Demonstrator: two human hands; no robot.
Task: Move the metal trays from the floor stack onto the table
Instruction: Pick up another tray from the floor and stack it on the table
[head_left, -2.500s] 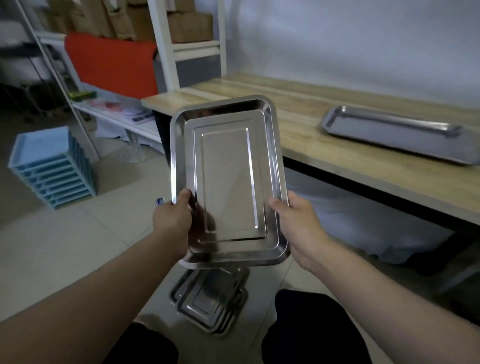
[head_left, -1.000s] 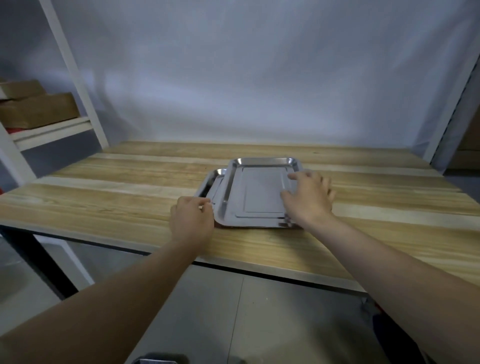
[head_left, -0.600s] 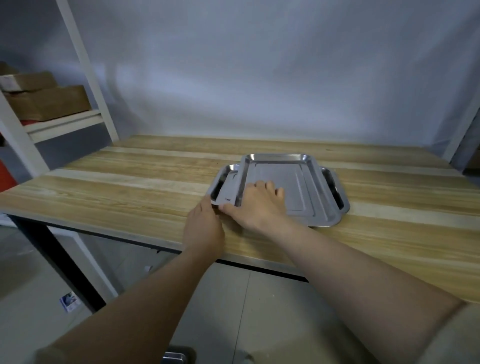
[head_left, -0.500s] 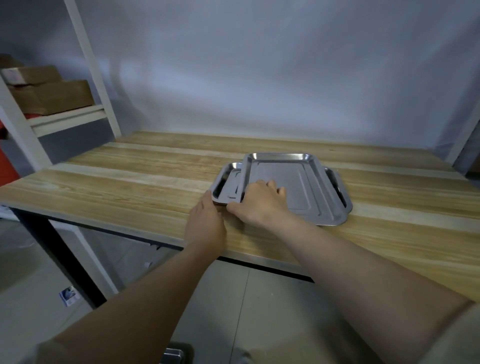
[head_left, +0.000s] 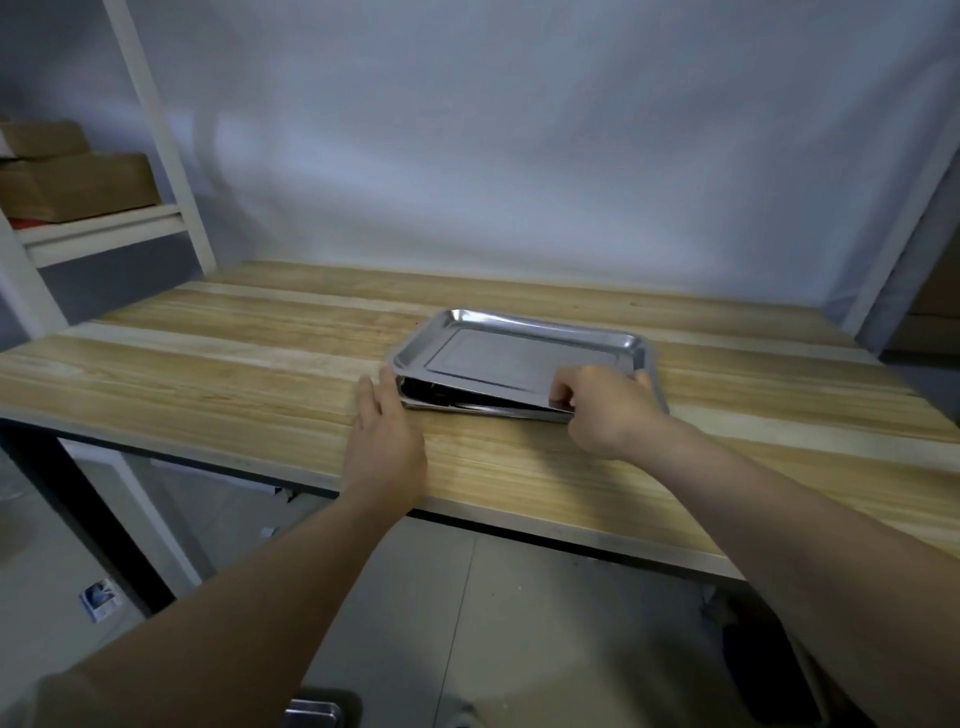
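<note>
A shiny metal tray (head_left: 498, 358) lies on top of a second tray (head_left: 483, 408) on the wooden table (head_left: 234, 384). The upper tray's near left edge stands a little above the lower one, leaving a dark gap. My right hand (head_left: 605, 408) pinches the upper tray's near right corner with curled fingers. My left hand (head_left: 387, 431) lies flat on the table, its straight fingertips touching the trays' near left corner. A corner of another metal tray (head_left: 311, 714) on the floor shows at the bottom edge.
A white shelf post (head_left: 166, 140) and a shelf with cardboard boxes (head_left: 72, 182) stand at the left. A grey wall closes the back of the table. The table's black leg (head_left: 83, 519) runs down at the lower left. A small packet (head_left: 101, 600) lies on the tiled floor.
The upper tray has been turned from crosswise to lie lined up over the lower one. My right hand moved from the left end to the near right corner.
</note>
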